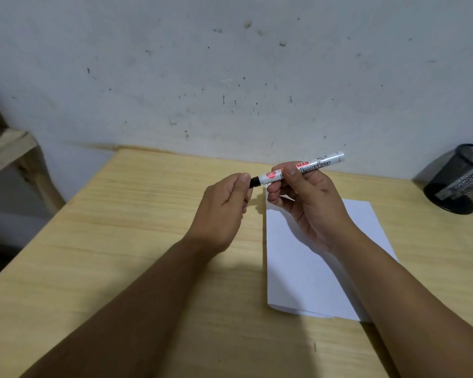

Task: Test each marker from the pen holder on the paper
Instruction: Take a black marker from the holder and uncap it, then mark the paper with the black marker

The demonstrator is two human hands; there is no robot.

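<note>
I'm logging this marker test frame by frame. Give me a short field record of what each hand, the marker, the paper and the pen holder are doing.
right hand: grips the marker barrel, above the paper
left hand: fingertips closed on the marker's black cap end
marker: white barrel, held roughly level in the air
paper: flat on the table, no marks visible
pen holder: black mesh, far right, contents unclear
table: light wood

Your white whiteboard marker [301, 169]: near-horizontal, above the table. White paper [309, 268]: flat, blank. Black mesh pen holder [460, 180]: upright, far right.
</note>
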